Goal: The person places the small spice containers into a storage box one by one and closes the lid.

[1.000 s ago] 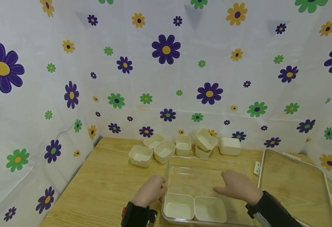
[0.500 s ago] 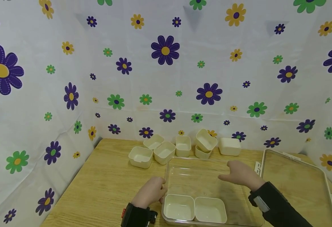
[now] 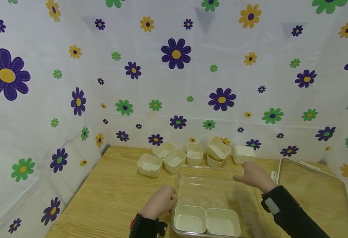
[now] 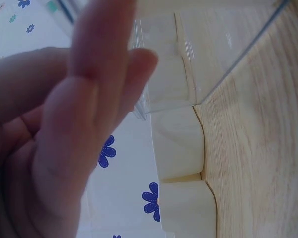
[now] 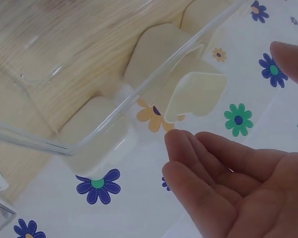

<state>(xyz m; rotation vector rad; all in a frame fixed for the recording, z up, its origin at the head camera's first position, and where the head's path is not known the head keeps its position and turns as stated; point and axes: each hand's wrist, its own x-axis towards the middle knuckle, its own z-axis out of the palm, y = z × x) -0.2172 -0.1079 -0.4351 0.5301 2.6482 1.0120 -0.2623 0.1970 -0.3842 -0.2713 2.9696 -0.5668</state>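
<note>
A clear plastic box (image 3: 206, 188) stands on the table. Side by side along its near edge sit two cream cups (image 3: 190, 218), open side up. My left hand (image 3: 159, 202) grips the box's left rim; in the left wrist view the fingers (image 4: 102, 54) cover part of the rim. My right hand (image 3: 255, 176) hovers over the box's far right corner, holding nothing. In the right wrist view that hand (image 5: 228, 183) has its fingers loosely bent and the thumb apart. Closest to it at the back is an upside-down cream cup (image 3: 243, 154).
Behind the box stand several more cream cups (image 3: 150, 165), with one tilted cup (image 3: 218, 147) leaning on another. A clear lid (image 3: 314, 195) with white clips lies at the right. A flowered cloth (image 3: 150, 79) hangs round the wooden table (image 3: 114, 188).
My right hand has moved away from me and to the right, from over the box's middle to its far right corner. My left hand keeps its place on the rim.
</note>
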